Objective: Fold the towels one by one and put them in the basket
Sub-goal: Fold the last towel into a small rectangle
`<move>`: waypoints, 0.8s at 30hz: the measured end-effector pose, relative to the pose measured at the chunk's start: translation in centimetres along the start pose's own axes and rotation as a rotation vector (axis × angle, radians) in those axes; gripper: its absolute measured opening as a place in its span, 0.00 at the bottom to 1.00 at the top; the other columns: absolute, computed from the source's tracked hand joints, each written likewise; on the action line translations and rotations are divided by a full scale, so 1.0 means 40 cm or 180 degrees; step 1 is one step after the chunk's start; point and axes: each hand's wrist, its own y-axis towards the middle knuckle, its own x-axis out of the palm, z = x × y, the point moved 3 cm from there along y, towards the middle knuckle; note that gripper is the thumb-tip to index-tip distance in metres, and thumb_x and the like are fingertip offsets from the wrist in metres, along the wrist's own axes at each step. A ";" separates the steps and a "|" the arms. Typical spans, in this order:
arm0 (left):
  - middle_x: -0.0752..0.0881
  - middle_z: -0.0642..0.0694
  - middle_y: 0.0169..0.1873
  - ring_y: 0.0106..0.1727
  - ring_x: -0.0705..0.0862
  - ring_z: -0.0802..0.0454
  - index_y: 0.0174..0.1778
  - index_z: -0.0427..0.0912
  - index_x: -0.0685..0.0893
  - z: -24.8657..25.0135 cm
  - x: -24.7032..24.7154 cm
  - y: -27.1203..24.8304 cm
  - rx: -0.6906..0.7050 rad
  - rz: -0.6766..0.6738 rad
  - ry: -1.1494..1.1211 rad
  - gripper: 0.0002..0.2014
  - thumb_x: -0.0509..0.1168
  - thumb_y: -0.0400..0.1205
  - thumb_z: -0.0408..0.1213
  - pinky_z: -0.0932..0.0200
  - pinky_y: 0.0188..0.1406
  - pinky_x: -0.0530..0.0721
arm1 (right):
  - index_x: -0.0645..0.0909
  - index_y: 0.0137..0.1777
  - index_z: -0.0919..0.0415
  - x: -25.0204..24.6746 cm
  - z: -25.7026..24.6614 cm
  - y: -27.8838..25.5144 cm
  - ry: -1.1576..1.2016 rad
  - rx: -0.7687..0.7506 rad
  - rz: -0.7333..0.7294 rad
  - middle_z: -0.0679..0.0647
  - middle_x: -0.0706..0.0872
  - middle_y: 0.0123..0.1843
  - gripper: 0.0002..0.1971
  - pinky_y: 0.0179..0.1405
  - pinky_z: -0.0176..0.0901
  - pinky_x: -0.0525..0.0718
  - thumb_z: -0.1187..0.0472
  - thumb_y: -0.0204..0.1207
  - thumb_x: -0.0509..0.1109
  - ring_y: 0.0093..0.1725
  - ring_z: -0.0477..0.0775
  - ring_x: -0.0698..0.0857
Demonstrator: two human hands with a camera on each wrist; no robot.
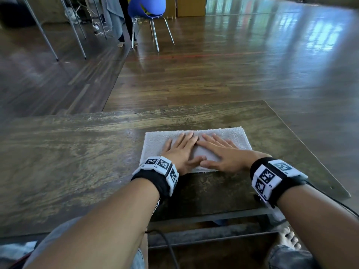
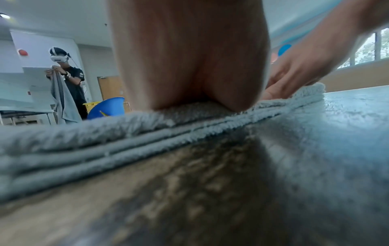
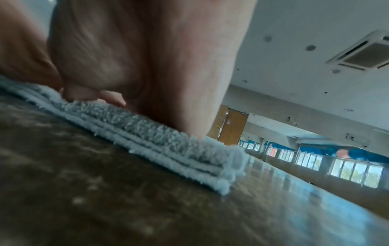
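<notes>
A grey towel [image 1: 236, 135], folded into a flat rectangle of several layers, lies on the wooden table [image 1: 68, 152] toward its right end. My left hand [image 1: 179, 150] and right hand [image 1: 223, 152] lie flat on top of it side by side, fingers straight and spread, index fingers and thumbs meeting in the middle. In the left wrist view my left palm [image 2: 189, 66] presses the towel [image 2: 84, 146], with the right hand [image 2: 299, 73] beyond. The right wrist view shows my right palm [image 3: 157, 58] on the towel's stacked edges [image 3: 168, 149]. No basket shows on the table.
The table's right edge [image 1: 310, 152] runs close to the towel. A blue chair [image 1: 147, 8] stands on the wooden floor beyond. In the left wrist view another person [image 2: 67, 83] holds up a towel, with a yellow basket [image 2: 92, 104] behind the chair.
</notes>
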 end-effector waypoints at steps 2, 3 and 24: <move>0.34 0.59 0.86 0.86 0.32 0.58 0.87 0.56 0.38 -0.006 0.001 0.002 -0.0007 0.0025 0.0063 0.41 0.46 0.84 0.69 0.46 0.85 0.33 | 0.35 0.88 0.35 -0.002 0.012 -0.001 0.0014 0.0127 0.0023 0.37 0.31 0.89 0.48 0.84 0.56 0.30 0.23 0.76 0.57 0.86 0.42 0.28; 0.34 0.59 0.86 0.86 0.33 0.58 0.87 0.58 0.37 -0.009 0.003 0.002 -0.0018 0.0026 0.0085 0.41 0.47 0.83 0.70 0.45 0.85 0.33 | 0.34 0.88 0.36 -0.003 0.018 -0.001 0.0009 0.0205 0.0014 0.37 0.30 0.89 0.52 0.85 0.57 0.31 0.19 0.70 0.56 0.86 0.42 0.28; 0.24 0.64 0.81 0.82 0.23 0.59 0.79 0.72 0.27 -0.146 -0.010 -0.082 -0.0747 -0.0224 -0.0265 0.70 0.58 0.47 0.90 0.31 0.79 0.28 | 0.22 0.84 0.39 -0.025 0.083 -0.053 0.0154 0.1387 -0.0165 0.36 0.18 0.84 0.80 0.80 0.77 0.31 0.04 0.35 0.56 0.86 0.48 0.24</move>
